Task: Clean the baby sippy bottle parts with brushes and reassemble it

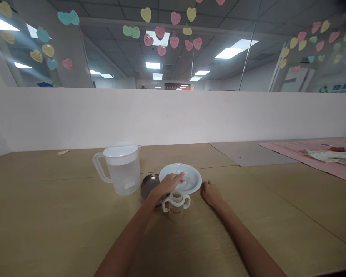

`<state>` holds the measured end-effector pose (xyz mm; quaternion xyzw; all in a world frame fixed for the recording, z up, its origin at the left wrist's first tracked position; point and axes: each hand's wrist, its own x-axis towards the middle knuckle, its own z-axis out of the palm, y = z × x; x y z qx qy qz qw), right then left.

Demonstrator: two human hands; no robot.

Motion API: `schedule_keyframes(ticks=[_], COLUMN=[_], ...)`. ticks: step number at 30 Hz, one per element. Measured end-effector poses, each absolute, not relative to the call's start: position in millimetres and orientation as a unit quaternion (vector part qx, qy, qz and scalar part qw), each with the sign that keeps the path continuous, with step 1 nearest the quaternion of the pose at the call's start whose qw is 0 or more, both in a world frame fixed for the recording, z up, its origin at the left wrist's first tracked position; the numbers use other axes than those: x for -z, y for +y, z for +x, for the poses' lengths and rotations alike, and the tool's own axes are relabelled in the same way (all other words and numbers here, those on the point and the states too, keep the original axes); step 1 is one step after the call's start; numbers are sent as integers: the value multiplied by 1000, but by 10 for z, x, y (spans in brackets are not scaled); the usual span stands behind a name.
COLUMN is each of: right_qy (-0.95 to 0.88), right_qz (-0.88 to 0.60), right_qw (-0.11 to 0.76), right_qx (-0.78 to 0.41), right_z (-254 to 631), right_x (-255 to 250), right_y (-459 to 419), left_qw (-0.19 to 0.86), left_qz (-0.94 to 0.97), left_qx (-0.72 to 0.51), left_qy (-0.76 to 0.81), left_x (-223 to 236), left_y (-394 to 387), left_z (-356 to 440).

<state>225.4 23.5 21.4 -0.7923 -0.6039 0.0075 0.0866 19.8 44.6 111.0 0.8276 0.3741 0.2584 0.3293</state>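
My left hand (pixel 170 183) reaches over the near left part of a white plate (pixel 196 187), its fingers drawn together. Whether anything is between them is hidden. Clear, small pieces (pixel 189 178) lie in the plate, too indistinct to name. Just below that hand stands a clear baby bottle (pixel 176 209) with two white handles, upright, its top uncovered. A round metal dish (pixel 146 186) is partly covered by my left wrist. My right hand (pixel 212 193) rests on the table right of the plate, fingers curled in.
A translucent lidded pitcher (pixel 123 173) of clear liquid stands to the left on the brown table (pixel 60 219). Far right, a pink cloth (pixel 294 150) carries a pale crumpled item (pixel 331 156). A low white wall (pixel 173 117) and glass with heart-shaped notes are behind.
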Motion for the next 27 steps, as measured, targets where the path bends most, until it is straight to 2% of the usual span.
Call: schedule_keyframes(ticks=[5, 19, 27], right_qy=[-600, -611, -611], right_qz=[-794, -786, -785], right_qw=[100, 94, 101], right_qx=[-9, -5, -23], right_z=[2234, 2251, 2271], right_x=[-219, -226, -212], right_y=[258, 269, 272], left_qw=[345, 181, 159], left_qz=[839, 886, 887], left_qx=[-222, -155, -166], left_qy=[358, 398, 401], left_x=[-1062, -750, -697], left_y=[502, 702, 727], left_z=[221, 431, 442])
